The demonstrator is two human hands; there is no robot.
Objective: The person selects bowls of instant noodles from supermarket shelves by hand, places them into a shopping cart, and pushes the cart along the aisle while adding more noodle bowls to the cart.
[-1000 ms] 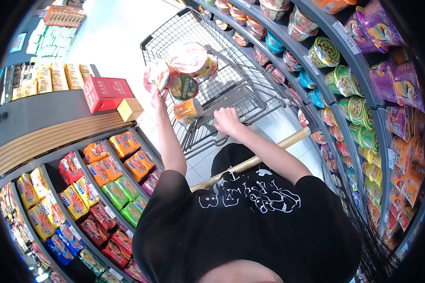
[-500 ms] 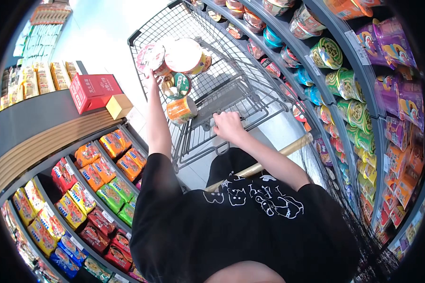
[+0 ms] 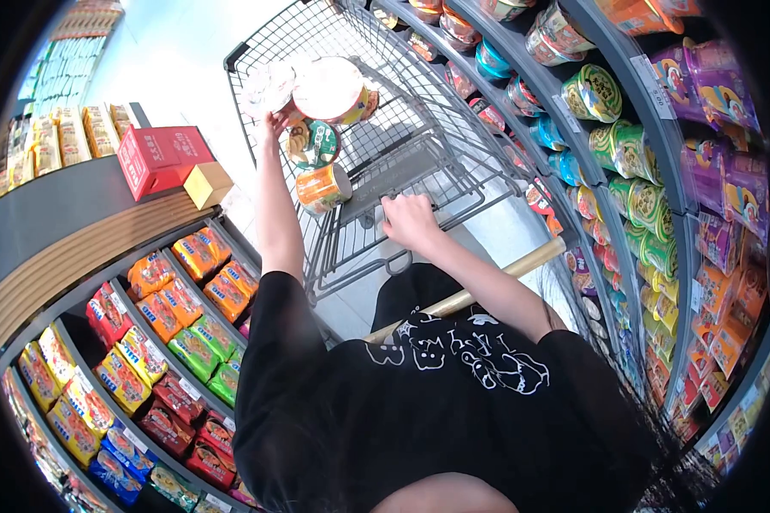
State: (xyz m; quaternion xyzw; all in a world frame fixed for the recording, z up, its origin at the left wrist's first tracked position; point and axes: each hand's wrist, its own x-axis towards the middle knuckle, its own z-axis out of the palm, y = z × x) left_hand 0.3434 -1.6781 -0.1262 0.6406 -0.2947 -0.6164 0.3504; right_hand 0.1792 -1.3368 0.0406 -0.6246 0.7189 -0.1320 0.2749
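Note:
At the left side of a wire shopping cart (image 3: pixel 385 128), my left hand (image 3: pixel 274 125) has its fingers bent against the lower edge of a pale pink-and-white instant noodle tub (image 3: pixel 267 89). A larger instant noodle bowl with a bright white lid (image 3: pixel 328 85) stands beside that tub. Nearer to me in the cart are a green-and-brown noodle bowl (image 3: pixel 315 143) and an orange noodle cup (image 3: pixel 322 189) tipped on its side. My right hand (image 3: pixel 409 221) is closed over the near end of the cart; its fingers hide the part they grip.
Shelves of noodle cups (image 3: pixel 633 154) run along the right. On the left, a low rack holds packs of instant noodles (image 3: pixel 180 303), with a red box (image 3: pixel 164 158) and a small yellow box (image 3: pixel 208 185) above it. A pale yellow bar (image 3: pixel 535 256) crosses before my body.
The whole view has shifted a little, so the cart and its contents appear slightly higher. My left hand stays at the pink-and-white tub, its fingers showing more. My right hand keeps its grip.

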